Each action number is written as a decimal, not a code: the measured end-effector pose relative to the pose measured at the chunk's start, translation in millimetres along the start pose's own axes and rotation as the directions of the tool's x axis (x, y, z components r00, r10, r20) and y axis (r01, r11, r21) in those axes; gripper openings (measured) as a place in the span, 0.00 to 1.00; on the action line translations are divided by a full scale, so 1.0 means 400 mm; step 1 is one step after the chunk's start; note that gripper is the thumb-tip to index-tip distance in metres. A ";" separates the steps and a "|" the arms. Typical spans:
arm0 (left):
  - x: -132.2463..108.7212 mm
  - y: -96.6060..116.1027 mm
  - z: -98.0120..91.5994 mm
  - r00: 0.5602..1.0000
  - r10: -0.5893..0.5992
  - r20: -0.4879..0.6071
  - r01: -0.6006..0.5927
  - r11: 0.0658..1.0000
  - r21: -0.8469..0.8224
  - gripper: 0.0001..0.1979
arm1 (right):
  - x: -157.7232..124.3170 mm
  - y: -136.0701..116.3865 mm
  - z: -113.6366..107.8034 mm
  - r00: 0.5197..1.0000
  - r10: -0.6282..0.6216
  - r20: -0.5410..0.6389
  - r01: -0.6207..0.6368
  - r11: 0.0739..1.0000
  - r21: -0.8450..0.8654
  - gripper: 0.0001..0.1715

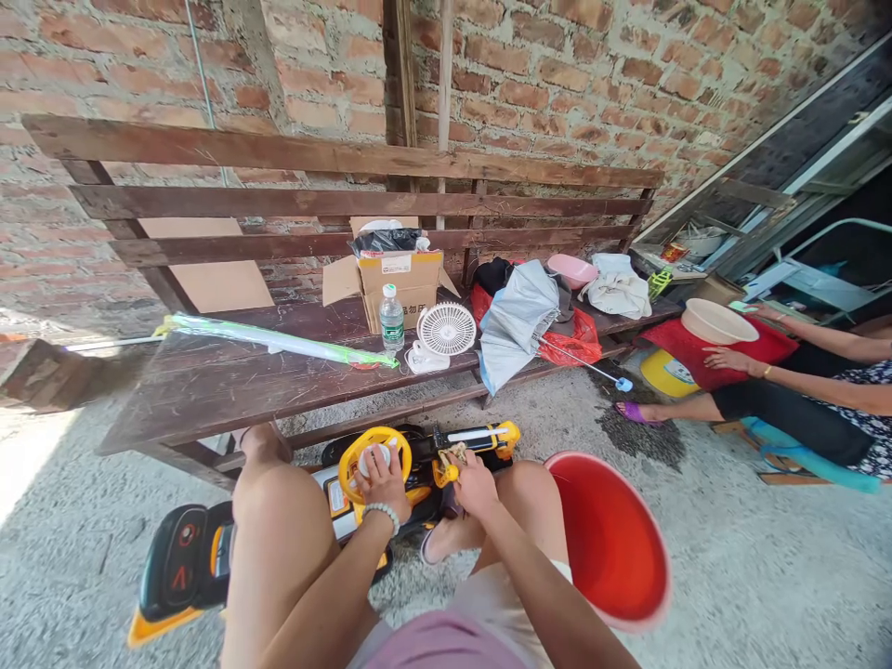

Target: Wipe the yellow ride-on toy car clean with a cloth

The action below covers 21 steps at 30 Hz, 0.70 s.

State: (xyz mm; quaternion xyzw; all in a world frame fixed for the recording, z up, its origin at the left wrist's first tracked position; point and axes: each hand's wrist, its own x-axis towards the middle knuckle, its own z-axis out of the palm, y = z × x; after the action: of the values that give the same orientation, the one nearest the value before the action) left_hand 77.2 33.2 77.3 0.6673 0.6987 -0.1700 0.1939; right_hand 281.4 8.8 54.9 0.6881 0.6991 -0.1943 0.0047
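Two hands down between the knees, both on a yellow-and-black toy ride-on car (pixel 279 520) lying on the concrete floor in front of the desk (pixel 209 381). Left hand (pixel 382 480), beaded bracelet at the wrist, fingers curled over the yellow steering wheel (pixel 363 455), gripping its rim. Right hand (pixel 474 483) clenched on a small crumpled cloth (pixel 454 455), pressed to the car's front bar. Car's middle hidden under thighs and forearms; cloth partly covered, fabric hard to make out. Red plastic bucket (pixel 613 539), smooth and round, just beside the right knee. Desk of dark weathered planks; white round fan (pixel 446 330) and clear water bottle (pixel 391 319) on it.
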 end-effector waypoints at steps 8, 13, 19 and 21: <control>0.002 -0.003 0.007 1.000 0.015 -0.006 -0.015 1.000 0.003 0.62 | -0.015 0.024 0.018 0.964 0.187 -0.189 -0.130 0.951 0.279 0.36; 0.016 -0.003 0.026 1.000 0.004 -0.020 -0.004 1.000 -0.011 0.64 | 0.081 -0.019 -0.115 0.989 0.093 -0.119 -0.073 0.984 0.164 0.36; 0.020 -0.005 0.033 1.000 0.013 -0.029 -0.014 0.999 -0.040 0.65 | 0.104 -0.022 -0.147 0.991 0.051 0.120 -0.062 0.994 0.091 0.37; 0.014 -0.004 0.024 1.000 0.008 -0.017 -0.009 0.999 -0.036 0.64 | 0.082 0.001 -0.136 0.995 -0.006 0.099 -0.006 0.992 0.124 0.37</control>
State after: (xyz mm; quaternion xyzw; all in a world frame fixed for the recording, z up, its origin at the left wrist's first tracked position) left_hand 76.0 33.2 66.0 0.6682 0.7004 -0.1507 0.2007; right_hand 294.0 55.6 96.1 0.6766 0.6845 -0.2714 -0.0034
